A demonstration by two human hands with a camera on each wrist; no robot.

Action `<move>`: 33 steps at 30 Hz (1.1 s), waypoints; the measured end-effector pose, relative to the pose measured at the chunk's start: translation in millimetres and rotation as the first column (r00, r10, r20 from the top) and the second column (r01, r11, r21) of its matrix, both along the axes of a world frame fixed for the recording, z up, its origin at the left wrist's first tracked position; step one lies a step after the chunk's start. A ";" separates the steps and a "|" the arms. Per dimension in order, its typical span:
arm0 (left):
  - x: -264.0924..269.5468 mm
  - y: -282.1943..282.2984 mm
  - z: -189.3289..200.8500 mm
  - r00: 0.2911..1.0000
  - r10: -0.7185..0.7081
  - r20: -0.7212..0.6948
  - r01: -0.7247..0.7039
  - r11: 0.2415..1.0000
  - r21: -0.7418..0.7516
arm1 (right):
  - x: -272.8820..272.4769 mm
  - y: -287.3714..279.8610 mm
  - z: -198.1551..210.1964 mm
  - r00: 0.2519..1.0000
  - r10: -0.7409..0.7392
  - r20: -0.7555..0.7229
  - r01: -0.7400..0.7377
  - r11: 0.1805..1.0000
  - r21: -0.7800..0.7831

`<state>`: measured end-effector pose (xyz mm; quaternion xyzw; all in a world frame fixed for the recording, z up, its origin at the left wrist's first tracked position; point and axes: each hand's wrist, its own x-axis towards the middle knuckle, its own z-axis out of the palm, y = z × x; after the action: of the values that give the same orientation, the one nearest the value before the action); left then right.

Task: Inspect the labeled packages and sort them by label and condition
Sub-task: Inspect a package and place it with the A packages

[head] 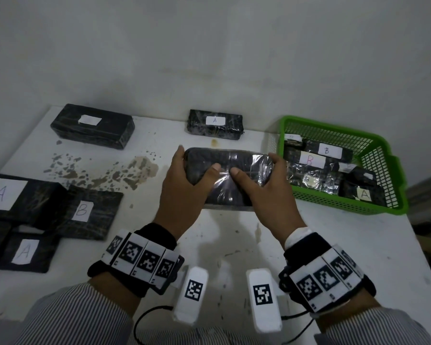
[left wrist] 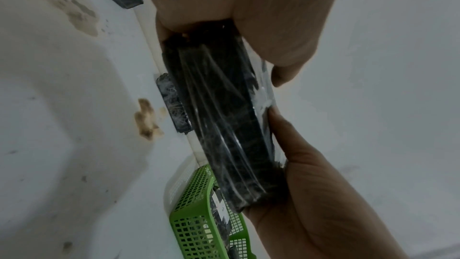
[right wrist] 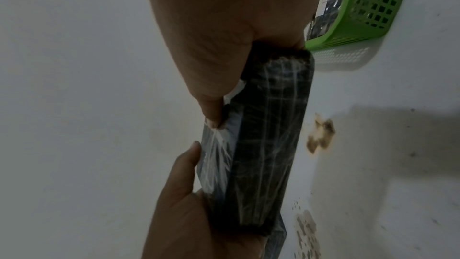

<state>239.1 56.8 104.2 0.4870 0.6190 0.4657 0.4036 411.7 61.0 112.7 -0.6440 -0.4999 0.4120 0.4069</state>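
a stained white table (head: 224, 240) by a wall. the left hand (head: 182, 188) and right hand (head: 266, 192) curl tight round the ends of a black package (head: 228, 168), held above it. the wrap looks shiny and slippery, so gripping both ends seems best.

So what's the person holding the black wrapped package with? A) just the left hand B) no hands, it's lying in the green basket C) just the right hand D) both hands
D: the left hand and right hand each grip an end of the black wrapped package.
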 end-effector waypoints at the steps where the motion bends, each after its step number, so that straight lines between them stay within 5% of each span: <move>1: -0.3 -0.5 -0.8 0.999 -0.032 0.008 0.032 0.999 0.006 | 1.1 1.8 0.3 0.999 -0.021 -0.029 0.021 1.000 -0.004; 5: -0.7 -1.5 -5.8 0.987 -0.123 -0.099 0.125 0.992 0.009 | 3.1 4.5 1.7 0.998 -0.035 -0.053 0.035 0.999 -0.001; 23: -11.4 0.3 3.6 0.983 -0.128 0.130 0.135 0.990 -0.040 | 9.1 -0.8 16.0 0.987 0.137 0.086 -0.143 0.987 0.067; 33: -12.2 -2.4 9.3 0.995 -0.101 -0.019 0.100 0.994 -0.050 | 12.4 -3.3 15.2 0.986 0.115 0.117 -0.115 0.993 -0.009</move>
<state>226.9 54.3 113.5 0.5124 0.6091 0.4242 0.4319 424.0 57.7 127.8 -0.6375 -0.5591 0.3966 0.3517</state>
